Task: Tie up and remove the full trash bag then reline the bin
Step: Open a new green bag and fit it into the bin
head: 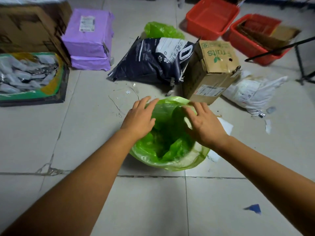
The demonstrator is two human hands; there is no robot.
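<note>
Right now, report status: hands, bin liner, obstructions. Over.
Both open: left hand, right hand, fingers spread on green liner. Liner mouth open, edge folded outward. Close behind: cardboard box.

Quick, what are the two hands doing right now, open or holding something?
Left hand: open, fingers straight, touching the rim of the thin green plastic trash bag.
Right hand: open, fingers spread on the same bag.

You see a bright green liner (170, 147), two red tubs (211, 16), purple parcels (87, 40), a navy sack (150, 63).
</note>
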